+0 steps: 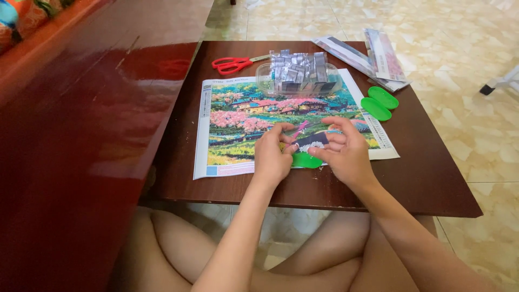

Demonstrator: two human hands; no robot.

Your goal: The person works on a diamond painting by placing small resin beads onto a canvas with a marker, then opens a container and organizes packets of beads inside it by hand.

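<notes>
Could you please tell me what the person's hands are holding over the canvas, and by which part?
Both the left hand and right hand pinch a small packet by its opposite ends, above a green tray. A pink pen sits by the left fingers.

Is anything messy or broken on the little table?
Nothing looks broken or spilled. The colourful landscape picture sheet lies slightly crooked on the dark brown wooden table. The clear plastic tub of small packets sits on the sheet's top edge, and the flat printed packets stick out over the table's far edge.
</notes>
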